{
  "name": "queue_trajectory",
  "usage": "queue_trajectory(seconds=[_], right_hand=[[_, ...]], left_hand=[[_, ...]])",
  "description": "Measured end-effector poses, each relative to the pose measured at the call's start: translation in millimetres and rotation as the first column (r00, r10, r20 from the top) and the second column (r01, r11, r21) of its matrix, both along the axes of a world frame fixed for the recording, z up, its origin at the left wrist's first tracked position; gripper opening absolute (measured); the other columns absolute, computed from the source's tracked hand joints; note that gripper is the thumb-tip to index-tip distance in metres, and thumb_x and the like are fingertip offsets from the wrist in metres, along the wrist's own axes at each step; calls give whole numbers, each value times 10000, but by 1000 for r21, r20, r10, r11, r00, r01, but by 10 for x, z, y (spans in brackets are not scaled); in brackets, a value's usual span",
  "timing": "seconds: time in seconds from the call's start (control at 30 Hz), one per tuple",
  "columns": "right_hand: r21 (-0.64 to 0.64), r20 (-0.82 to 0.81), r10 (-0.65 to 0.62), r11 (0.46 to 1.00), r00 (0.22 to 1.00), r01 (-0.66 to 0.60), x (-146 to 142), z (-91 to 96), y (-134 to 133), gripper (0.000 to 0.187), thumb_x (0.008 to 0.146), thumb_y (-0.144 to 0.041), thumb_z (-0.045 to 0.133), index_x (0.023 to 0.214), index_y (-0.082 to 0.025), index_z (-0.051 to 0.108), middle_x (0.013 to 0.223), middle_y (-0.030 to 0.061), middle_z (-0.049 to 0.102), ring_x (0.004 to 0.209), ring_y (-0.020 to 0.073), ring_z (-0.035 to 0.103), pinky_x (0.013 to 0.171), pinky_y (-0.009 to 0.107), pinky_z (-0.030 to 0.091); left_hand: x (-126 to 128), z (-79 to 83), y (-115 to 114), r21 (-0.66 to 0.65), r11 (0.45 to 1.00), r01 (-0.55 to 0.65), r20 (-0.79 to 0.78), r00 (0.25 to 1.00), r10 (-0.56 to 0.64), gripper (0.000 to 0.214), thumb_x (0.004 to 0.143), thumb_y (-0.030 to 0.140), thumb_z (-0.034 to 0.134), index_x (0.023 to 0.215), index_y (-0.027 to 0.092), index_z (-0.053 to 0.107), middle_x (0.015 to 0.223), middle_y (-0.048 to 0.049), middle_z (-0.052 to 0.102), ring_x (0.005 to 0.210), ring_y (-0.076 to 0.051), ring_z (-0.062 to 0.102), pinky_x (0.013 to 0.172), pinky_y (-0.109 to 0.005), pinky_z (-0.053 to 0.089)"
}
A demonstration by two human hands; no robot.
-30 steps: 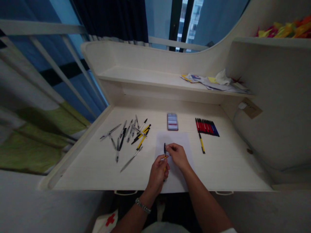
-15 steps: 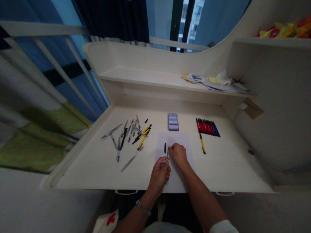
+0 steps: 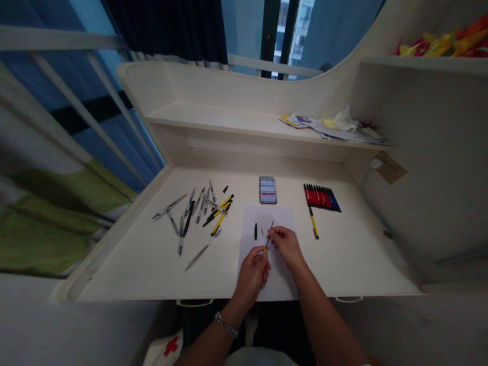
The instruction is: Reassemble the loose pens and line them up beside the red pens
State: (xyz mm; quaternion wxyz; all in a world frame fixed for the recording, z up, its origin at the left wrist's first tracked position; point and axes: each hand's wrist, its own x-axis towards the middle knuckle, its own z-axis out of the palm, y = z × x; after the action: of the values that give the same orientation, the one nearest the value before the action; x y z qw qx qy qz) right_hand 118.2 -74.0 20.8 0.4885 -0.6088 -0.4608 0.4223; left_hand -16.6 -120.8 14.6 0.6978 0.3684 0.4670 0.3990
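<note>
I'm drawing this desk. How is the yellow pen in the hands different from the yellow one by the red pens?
The held pen is in the left hand; the lying pen rests on the desk. A thin dark rod, pinched by the right hand, shows at the held pen's end; the lying pen shows black ends instead. Much of the held pen is hidden; the lying pen is in full view. Both show yellow.
</note>
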Motion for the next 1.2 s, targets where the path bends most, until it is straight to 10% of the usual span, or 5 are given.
queue_trajectory(seconds=[0.27, 0.43, 0.63, 0.8, 1.2], right_hand=[[-149, 621, 28, 985, 783, 83, 111, -39, 285, 193, 762, -358, 619, 767, -200, 728, 806, 80, 729, 782, 208, 656, 682, 276, 424], [-141, 714, 25, 984, 700, 109, -27, -40, 208, 239, 787, -388, 607, 808, -175, 714, 828, 113, 723, 814, 219, 650, 711, 282, 418], [-119, 83, 67, 991, 994, -57, -66, -27, -14, 436, 838, -516, 484, 813, -135, 696, 666, 61, 674, 565, 150, 582, 548, 252, 414], [-192, -376, 35, 975, 926, -115, -126, 1, -210, 408, 704, -500, 646, 809, -107, 683, 488, -8, 555, 412, 101, 444, 431, 230, 341], [-195, -352, 35, 975, 935, -110, 39, -22, -180, 318, 649, -377, 693, 835, -119, 690, 712, 66, 684, 504, 120, 536, 481, 238, 400]], left_hand=[[-42, 86, 4, -104, 992, -67, 101, 992, 77, 449, 713, 374, 632, 1098, 150, 575, 632, 20, 583, 405, -68, 455, 378, -181, 277], [-18, 164, 37, -101, 991, -91, 149, 983, 106, 480, 720, 341, 643, 1139, 142, 518, 694, -18, 637, 452, -96, 541, 428, -209, 382], [34, 195, 60, -138, 984, -111, 139, 982, 130, 374, 771, 359, 642, 1042, 170, 468, 724, -42, 670, 490, -131, 615, 470, -243, 470], [94, 211, 62, -136, 985, -103, 97, 988, 116, 381, 774, 418, 648, 998, 191, 439, 729, -36, 679, 437, -128, 600, 433, -252, 477], [117, 209, 27, -52, 998, -40, -14, 999, 39, 426, 735, 486, 651, 969, 203, 435, 684, -9, 680, 344, -91, 518, 356, -183, 341]])
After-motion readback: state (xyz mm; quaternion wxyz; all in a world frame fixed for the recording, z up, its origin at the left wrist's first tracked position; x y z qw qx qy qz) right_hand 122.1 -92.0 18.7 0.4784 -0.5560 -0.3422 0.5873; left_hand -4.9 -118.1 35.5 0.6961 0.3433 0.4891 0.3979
